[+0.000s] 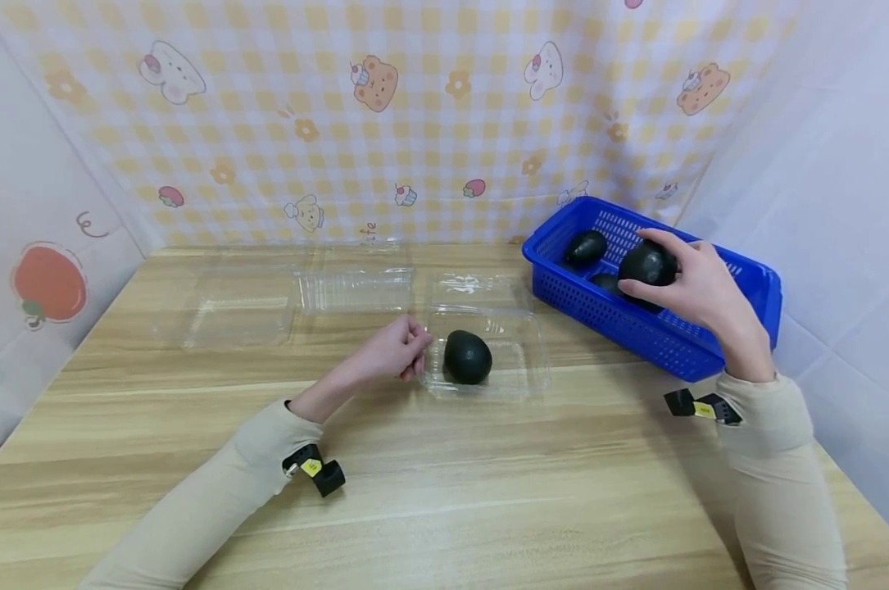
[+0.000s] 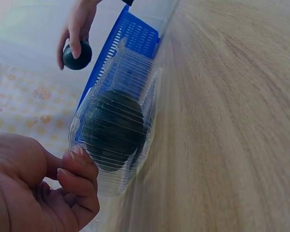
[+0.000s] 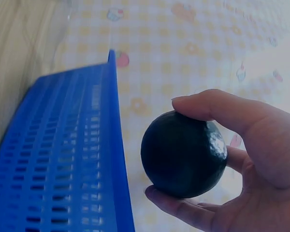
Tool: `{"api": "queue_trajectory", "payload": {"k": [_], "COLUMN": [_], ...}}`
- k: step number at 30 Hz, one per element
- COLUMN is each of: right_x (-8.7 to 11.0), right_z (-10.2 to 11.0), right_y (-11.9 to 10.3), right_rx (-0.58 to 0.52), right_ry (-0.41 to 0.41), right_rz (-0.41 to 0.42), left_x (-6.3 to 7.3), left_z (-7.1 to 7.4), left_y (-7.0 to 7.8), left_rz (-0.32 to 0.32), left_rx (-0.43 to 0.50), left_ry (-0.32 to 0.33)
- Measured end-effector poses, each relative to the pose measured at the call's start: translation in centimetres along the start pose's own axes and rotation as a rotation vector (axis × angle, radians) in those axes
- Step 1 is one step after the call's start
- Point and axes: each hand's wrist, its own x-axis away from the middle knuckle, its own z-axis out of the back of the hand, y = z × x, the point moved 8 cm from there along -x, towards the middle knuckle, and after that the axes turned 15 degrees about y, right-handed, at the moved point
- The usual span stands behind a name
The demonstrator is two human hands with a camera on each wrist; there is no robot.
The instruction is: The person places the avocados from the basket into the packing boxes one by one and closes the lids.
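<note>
My right hand (image 1: pixel 698 279) grips a dark avocado (image 3: pixel 181 154) between thumb and fingers, above the rim level of a blue plastic basket (image 1: pixel 614 319). Inside the basket lies another avocado (image 1: pixel 586 247), with more dark fruit partly hidden under the held one. With curled fingers, my left hand (image 1: pixel 392 351) pinches the left edge of a clear hinged plastic container (image 1: pixel 521 381). That container stands with its lid (image 1: pixel 481 288) folded back, and one avocado (image 1: pixel 468 357) sits in its left half. Ribbed plastic wall covers this fruit in the left wrist view.
Further left on the wooden table (image 1: pixel 444 492) stand more clear plastic containers, one ribbed (image 1: pixel 356 291) and one at the far left (image 1: pixel 238 319). A yellow checked cloth (image 1: pixel 429 123) hangs behind the table, and a white sheet (image 1: pixel 842 246) hangs close beside the basket.
</note>
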Motion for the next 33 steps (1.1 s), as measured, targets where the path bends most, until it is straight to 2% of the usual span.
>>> {"api": "queue_trajectory", "payload": {"k": [4,7,14,26,33], "right_x": [0.2,0.5,1.3,2.3,2.7], "right_z": [-0.2,-0.6,-2.5,-4.5,-6.6], "right_y": [-1.7,-2.9,-5.1,-8.1,-8.8], "right_rx": [-0.038,-0.073,-0.078,-0.106,-0.154], "right_ry": [0.065,0.075,0.013,-0.007,-0.076], "right_rz": [0.09,0.124,0.141,0.318,0.329], "left_x": [0.1,0.1,0.2,0.2,0.0], "left_z": [0.0,0.0,0.0,0.0,-0.1], "left_y": [0.0,-0.1,-0.1,-0.2,-0.3], "left_rz": [0.01,0.014,0.009,0.016,0.029], "left_rx": [-0.003,-0.005,-0.003,0.012,0.035], "left_ry": [0.002,0.005,0.013,0.011,-0.001]}}
